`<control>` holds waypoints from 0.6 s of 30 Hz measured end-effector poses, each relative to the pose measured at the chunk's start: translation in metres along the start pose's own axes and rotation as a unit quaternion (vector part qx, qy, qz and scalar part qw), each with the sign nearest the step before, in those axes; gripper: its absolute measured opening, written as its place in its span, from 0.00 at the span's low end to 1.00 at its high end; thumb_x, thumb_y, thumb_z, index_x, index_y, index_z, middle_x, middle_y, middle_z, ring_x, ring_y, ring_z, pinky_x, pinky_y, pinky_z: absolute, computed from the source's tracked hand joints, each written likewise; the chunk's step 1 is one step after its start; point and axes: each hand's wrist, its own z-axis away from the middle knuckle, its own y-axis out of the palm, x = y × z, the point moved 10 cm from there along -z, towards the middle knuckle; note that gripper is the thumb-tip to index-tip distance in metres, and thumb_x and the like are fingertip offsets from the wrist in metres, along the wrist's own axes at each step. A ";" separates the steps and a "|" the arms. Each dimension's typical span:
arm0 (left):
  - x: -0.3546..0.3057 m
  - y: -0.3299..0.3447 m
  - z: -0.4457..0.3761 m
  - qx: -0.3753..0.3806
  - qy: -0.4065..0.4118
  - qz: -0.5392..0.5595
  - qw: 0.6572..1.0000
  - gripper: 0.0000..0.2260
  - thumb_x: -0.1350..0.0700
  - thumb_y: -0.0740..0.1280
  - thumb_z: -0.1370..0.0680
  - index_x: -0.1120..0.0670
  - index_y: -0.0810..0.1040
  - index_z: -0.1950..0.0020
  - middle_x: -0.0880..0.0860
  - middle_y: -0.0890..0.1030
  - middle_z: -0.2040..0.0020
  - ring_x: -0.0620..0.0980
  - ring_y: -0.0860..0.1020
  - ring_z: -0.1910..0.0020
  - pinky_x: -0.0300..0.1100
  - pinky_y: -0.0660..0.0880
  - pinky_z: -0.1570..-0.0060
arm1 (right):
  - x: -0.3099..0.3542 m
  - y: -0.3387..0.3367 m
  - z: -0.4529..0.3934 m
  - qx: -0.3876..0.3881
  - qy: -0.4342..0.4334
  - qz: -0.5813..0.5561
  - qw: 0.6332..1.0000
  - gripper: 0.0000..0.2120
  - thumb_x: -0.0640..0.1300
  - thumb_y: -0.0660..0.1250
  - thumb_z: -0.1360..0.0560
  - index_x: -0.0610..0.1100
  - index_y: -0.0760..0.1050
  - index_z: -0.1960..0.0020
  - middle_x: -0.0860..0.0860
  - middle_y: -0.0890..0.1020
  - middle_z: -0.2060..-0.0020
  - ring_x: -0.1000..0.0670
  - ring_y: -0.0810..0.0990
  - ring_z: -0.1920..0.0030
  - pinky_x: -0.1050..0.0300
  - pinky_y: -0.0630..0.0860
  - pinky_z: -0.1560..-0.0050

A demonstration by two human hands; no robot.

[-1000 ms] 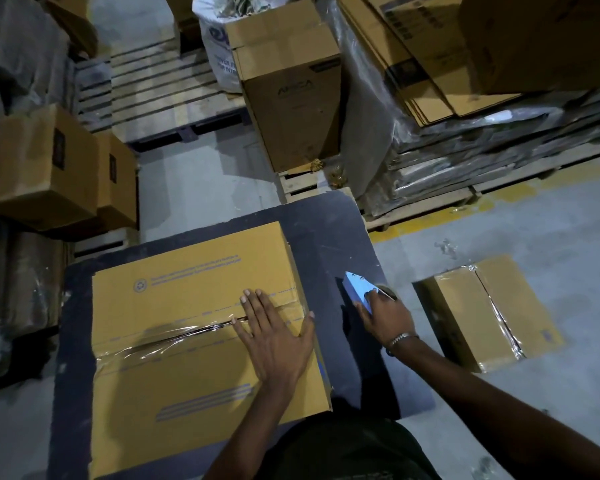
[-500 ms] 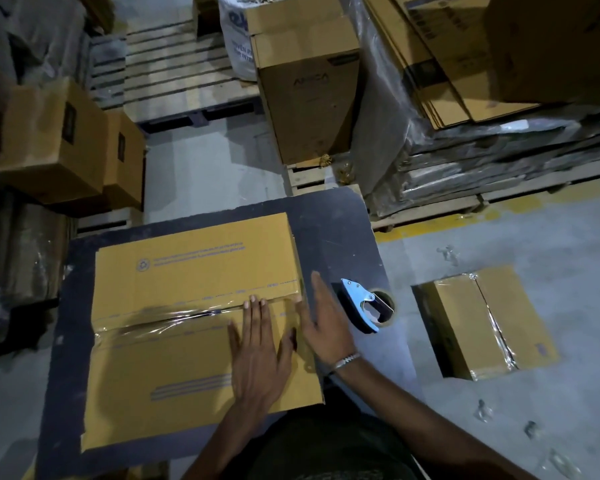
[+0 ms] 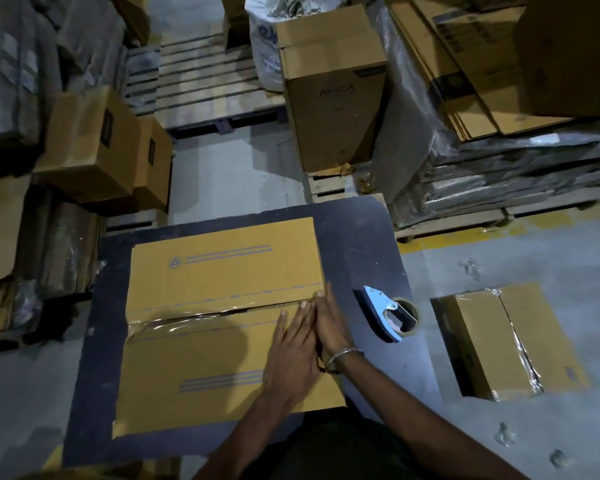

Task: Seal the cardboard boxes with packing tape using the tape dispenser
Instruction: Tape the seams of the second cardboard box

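Note:
A flat yellow cardboard box (image 3: pixel 222 271) lies on a dark table (image 3: pixel 357 237), with clear packing tape (image 3: pixel 187 320) running along its centre seam. My left hand (image 3: pixel 291 351) lies flat on the box's right part, fingers straight and pointing at the seam. My right hand (image 3: pixel 329 323) presses with straight fingers at the box's right edge, where the tape ends. The tape dispenser (image 3: pixel 385 313), blue with a metal blade and a brown roll, lies on the table to the right of both hands, untouched.
A taped box (image 3: pixel 492 341) sits on the concrete floor at the right. Beyond the table stand a tall carton (image 3: pixel 336 98), wooden pallets (image 3: pixel 208 84) and stacked flat cardboard (image 3: pixel 471 64). More cartons (image 3: pixel 90 150) are piled at the left. Bits of tape litter the floor.
My right hand set the tape dispenser down on the table and moved left onto the box's right edge. My left hand slid slightly right along the seam.

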 end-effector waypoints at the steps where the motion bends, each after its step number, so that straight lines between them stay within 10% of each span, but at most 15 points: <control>1: 0.001 0.000 -0.001 0.001 0.013 0.009 1.000 0.28 0.52 0.58 0.19 0.56 0.67 0.18 0.53 0.60 0.15 0.51 0.49 0.14 0.62 0.57 0.19 | 0.003 -0.001 -0.001 -0.009 -0.022 0.039 0.999 0.38 0.74 0.49 0.21 0.57 0.52 0.16 0.55 0.60 0.18 0.52 0.62 0.20 0.46 0.59 0.19; 5: 0.038 -0.012 0.012 -0.022 0.017 0.049 0.998 0.24 0.50 0.54 0.12 0.52 0.61 0.15 0.48 0.57 0.14 0.46 0.51 0.15 0.55 0.59 0.19 | 0.008 -0.014 -0.004 -0.080 -0.080 0.191 0.975 0.31 0.65 0.46 0.15 0.52 0.56 0.16 0.53 0.65 0.19 0.47 0.64 0.21 0.50 0.60 0.23; 13: 0.172 -0.024 0.075 -0.056 -0.263 0.045 0.962 0.33 0.36 0.49 0.13 0.53 0.52 0.13 0.52 0.51 0.13 0.50 0.49 0.14 0.55 0.51 0.17 | 0.017 -0.014 0.005 -0.149 -0.088 0.307 0.936 0.32 0.64 0.44 0.15 0.48 0.54 0.16 0.44 0.72 0.24 0.38 0.72 0.27 0.41 0.71 0.33; 18: 0.143 -0.017 0.058 -0.011 -0.126 0.015 0.992 0.31 0.38 0.45 0.12 0.53 0.47 0.13 0.53 0.45 0.13 0.52 0.42 0.14 0.60 0.48 0.18 | 0.049 0.023 0.035 -0.269 -0.182 0.461 0.826 0.34 0.59 0.50 0.15 0.39 0.55 0.17 0.41 0.59 0.18 0.41 0.57 0.18 0.33 0.61 0.26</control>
